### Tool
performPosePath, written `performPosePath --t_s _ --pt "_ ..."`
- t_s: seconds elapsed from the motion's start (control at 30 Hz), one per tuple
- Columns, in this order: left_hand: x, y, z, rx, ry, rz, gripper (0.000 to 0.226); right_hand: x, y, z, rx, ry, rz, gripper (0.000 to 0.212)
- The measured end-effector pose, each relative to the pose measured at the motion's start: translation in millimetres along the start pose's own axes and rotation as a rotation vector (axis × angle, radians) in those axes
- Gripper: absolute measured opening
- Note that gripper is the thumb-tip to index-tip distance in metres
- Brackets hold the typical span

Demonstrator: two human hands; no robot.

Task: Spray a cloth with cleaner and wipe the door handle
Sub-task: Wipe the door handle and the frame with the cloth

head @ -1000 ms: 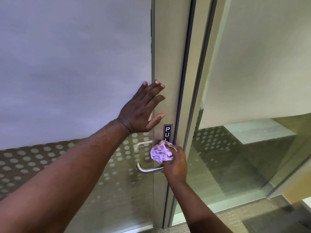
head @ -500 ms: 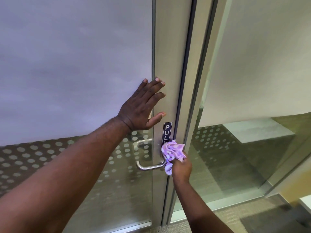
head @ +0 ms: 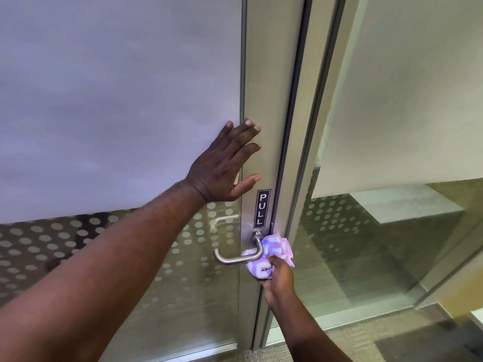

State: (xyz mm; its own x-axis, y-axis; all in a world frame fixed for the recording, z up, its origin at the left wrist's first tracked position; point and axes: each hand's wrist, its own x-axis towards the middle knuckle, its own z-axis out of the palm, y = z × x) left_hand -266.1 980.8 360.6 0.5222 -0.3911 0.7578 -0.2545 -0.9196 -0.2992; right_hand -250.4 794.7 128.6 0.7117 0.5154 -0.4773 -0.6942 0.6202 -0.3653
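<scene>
A brushed-steel lever door handle sticks out of the metal door frame under a dark PULL label. My right hand grips a bunched purple-and-white cloth and presses it against the handle's right bend, near the frame. My left hand lies flat with fingers spread on the frosted door glass and the frame's edge, above the handle. No spray bottle is in view.
The door's glass is frosted on top and dotted below. To the right stands a fixed glass panel with a room behind it. Beige carpet covers the floor at the bottom right.
My right hand has carried the cloth from the top of the handle's base to the right and down around its bend. The left hand stays flat on the door.
</scene>
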Motion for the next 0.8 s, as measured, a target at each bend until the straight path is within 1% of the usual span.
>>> performPosePath --t_s 0.07,0.1,0.13,0.17,0.23,0.27,0.3,0.4,0.47,0.5,0.6,0.67,0.73,0.8 --pt "0 0 0 -0.001 0.0 0.001 0.055 -1 -3 8 -0.077 0.153 -0.166 0.02" --pt "0 0 0 -0.003 -0.002 0.0 0.055 1 -4 9 -0.137 0.207 -0.235 0.026" --pt "0 0 0 -0.004 -0.003 -0.001 0.055 1 -7 11 -0.197 0.224 -0.278 0.029" --pt "0 1 0 -0.005 -0.003 -0.002 0.055 2 -10 13 -0.331 0.25 -0.354 0.027" --pt "1 1 0 -0.01 -0.003 -0.004 0.056 2 -11 16 -0.776 0.287 -0.653 0.015" --pt "1 1 -1 -0.014 -0.004 -0.004 0.056 3 -10 16 -1.003 0.284 -0.806 0.02" --pt "1 1 -1 -0.017 -0.003 -0.003 0.056 1 -7 20 -1.189 0.262 -0.915 0.027" --pt "1 0 -1 -0.012 -0.006 0.001 0.056 -4 2 26 -1.633 0.18 -1.148 0.041" --pt "0 0 -1 -0.009 -0.011 0.0 0.056 -9 8 25 -1.883 0.115 -1.191 0.044" --pt "0 0 -1 -0.008 -0.014 -0.001 0.056 -12 10 26 -1.946 0.08 -1.168 0.045" --pt "0 0 -1 -0.007 -0.017 -0.004 0.056 -16 11 25 -2.024 0.011 -1.172 0.046" --pt "0 0 -1 -0.006 -0.014 -0.002 0.056 -15 7 22 -1.972 0.004 -1.213 0.045" --pt "0 0 -1 -0.005 -0.017 0.0 0.056 -9 3 17 -1.758 0.035 -1.225 0.045" --pt "1 0 -1 -0.004 -0.02 -0.001 0.056 -4 0 13 -1.492 0.109 -1.136 0.041"
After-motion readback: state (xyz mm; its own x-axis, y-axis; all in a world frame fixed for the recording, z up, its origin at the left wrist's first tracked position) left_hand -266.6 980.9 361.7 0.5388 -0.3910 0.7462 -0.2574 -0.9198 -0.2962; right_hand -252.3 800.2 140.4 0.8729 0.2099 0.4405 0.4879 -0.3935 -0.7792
